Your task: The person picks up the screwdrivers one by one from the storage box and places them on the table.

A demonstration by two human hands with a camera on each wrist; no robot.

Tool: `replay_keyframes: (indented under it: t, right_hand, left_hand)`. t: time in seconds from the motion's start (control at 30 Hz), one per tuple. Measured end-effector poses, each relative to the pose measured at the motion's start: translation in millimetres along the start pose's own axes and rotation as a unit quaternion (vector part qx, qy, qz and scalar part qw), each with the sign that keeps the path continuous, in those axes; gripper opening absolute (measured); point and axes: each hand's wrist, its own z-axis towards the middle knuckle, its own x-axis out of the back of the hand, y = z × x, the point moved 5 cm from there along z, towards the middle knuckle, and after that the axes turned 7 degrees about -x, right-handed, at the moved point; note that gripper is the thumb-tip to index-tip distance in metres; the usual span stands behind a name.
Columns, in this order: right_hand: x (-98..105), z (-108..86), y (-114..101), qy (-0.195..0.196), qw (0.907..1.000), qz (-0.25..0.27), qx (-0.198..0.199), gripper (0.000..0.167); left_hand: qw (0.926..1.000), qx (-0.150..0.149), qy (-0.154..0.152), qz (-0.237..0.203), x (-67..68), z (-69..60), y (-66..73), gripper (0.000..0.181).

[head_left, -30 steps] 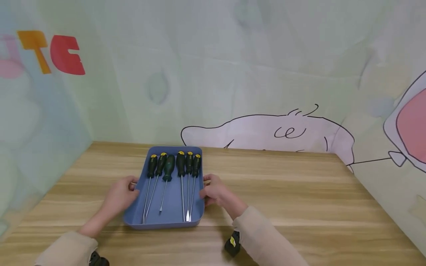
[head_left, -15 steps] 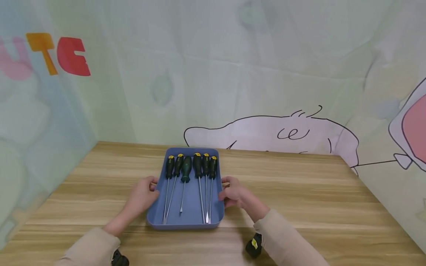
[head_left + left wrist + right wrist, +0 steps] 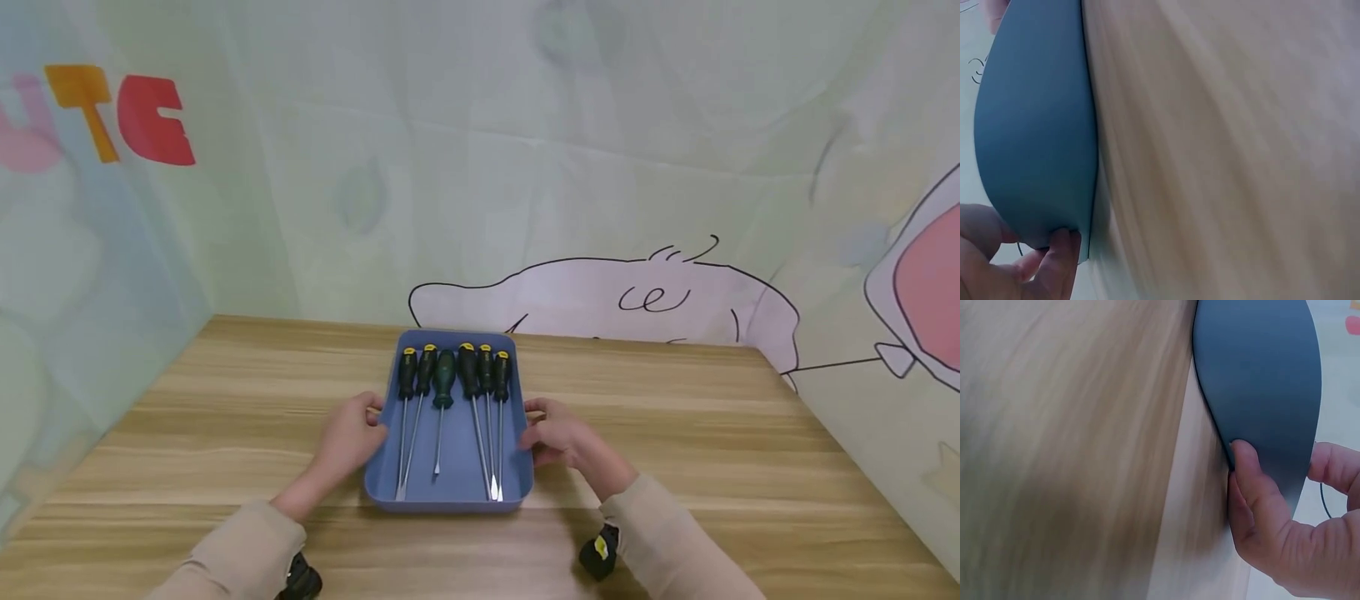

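A blue tray (image 3: 457,467) is gripped from both sides on the wooden table. My left hand (image 3: 348,437) holds its left side, and my right hand (image 3: 562,437) the right side. Inside lie several screwdrivers with their handles at the far end and tips towards me. The middle one is a shorter screwdriver with a green handle (image 3: 444,375); the others have black handles with yellow ends. Both wrist views show curled fingers and thumb at the tray's outer wall (image 3: 1260,375). Whether the tray's underside touches the table is hard to tell.
The wooden table (image 3: 712,467) stretches to both sides of the tray. A printed cloth backdrop (image 3: 480,167) stands along its far edge and sides. Each wrist carries a small black device (image 3: 598,554) below the sleeve.
Both hands have moved the tray to the right across the table, from left of centre to near the middle. The screwdrivers travelled with it, and the grip looks the same.
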Motion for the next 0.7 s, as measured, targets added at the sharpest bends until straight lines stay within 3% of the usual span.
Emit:
replay_keyframes:
  t: [0.3,0.7]
  right_hand:
    - [19,-4.7,5,-0.002,0.9999,0.01,-0.001,0.069]
    - [42,-12.3,10,-0.006,0.9999,-0.008,-0.011,0.071]
  left_hand:
    - [0.9993,0.006,-0.001,-0.037,-15.9,2.1,9.2,0.026]
    - [0.9974,0.028,-0.027,-0.06,-34.4,6.9,21.9,0.028]
